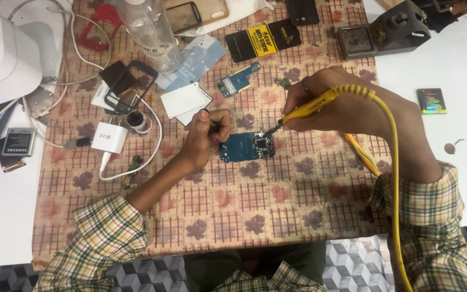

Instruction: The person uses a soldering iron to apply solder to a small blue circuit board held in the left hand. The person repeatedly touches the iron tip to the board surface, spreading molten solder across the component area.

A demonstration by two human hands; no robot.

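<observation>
The right hand (331, 105) is clamped on a yellow soldering iron (306, 108), its tip touching the blue board (246, 146), which lies on the patterned cloth (277, 200) mid-desk. The left hand (206, 135), just beside the board's left edge, pinches a small dark tool (211, 122). A white charger (109, 137) lies further left.
</observation>
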